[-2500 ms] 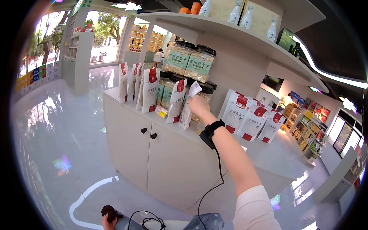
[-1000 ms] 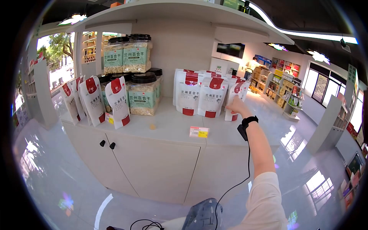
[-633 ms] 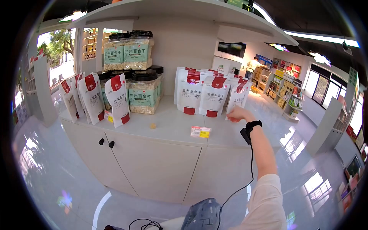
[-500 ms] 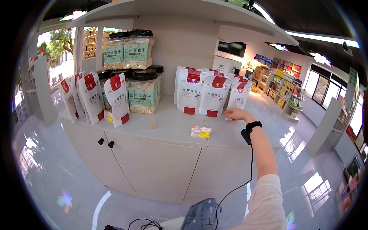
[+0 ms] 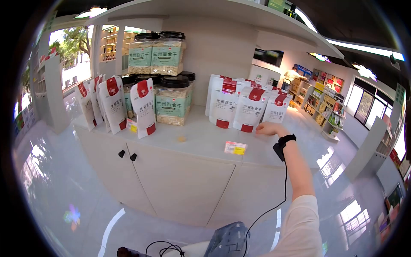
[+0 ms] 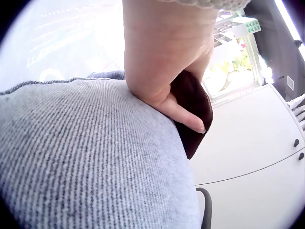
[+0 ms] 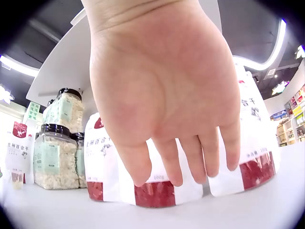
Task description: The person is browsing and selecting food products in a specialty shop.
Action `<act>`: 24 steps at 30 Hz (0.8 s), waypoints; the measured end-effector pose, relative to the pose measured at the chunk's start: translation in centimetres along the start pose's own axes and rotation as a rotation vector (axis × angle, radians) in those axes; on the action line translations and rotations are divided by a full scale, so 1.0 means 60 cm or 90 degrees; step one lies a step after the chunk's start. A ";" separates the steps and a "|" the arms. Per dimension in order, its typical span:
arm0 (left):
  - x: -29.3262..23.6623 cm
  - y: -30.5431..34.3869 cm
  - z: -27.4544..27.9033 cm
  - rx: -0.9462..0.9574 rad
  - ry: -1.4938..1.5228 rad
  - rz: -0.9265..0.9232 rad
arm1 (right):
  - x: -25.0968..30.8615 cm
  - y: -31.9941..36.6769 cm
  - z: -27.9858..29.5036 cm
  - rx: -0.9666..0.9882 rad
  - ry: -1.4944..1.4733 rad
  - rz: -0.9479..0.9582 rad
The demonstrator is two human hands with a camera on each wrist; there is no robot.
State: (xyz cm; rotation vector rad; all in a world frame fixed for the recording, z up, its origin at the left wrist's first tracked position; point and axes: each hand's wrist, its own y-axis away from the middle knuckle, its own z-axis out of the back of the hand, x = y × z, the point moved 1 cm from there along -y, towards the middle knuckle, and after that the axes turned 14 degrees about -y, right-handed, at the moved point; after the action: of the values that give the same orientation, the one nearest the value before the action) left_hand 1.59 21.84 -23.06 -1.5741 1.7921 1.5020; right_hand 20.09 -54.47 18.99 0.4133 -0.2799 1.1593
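Note:
My right hand point(image 5: 271, 128) is held low over the counter, just in front of the right-hand group of white pouches with red tops. Its fingers are relaxed and hold nothing; in the right wrist view they point downward, overlapping the pouches. Nearest it in the head view are the front pouch point(image 5: 249, 109) and the pouch at the right end point(image 5: 276, 108). Down on a jeans-covered thigh rests my left hand point(image 6: 167, 62), gripping a dark brown object point(image 6: 193, 102) with a fuzzy edge, much of it hidden by the hand.
Stacked jars with black lids point(image 5: 173, 100) stand left of the middle, beside more pouches point(image 5: 143, 109). A price card point(image 5: 235, 147) lies near the counter's front edge. Overhead juts a shelf point(image 5: 205, 13). A cable point(image 5: 286, 184) trails from the right wrist.
My right hand has moved right, from a pouch by the jars to the right-hand group. It has let go of the right-end pouch and dropped slightly. The head view has turned right.

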 end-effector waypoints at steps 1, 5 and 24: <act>-0.001 0.002 -0.002 -0.008 0.001 -0.005 | 0.024 0.011 0.012 0.010 -0.024 -0.022; 0.005 0.003 -0.001 0.001 0.015 -0.042 | 0.120 0.040 0.053 0.016 -0.060 0.029; 0.071 -0.060 0.071 -0.060 0.085 0.009 | 0.711 0.126 -0.213 -0.060 0.211 0.610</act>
State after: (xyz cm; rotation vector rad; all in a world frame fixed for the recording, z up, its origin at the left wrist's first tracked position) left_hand 1.63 23.74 -29.79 -1.7487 1.8305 1.5418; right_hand 29.28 -10.92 26.83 -0.0337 -0.2417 2.1125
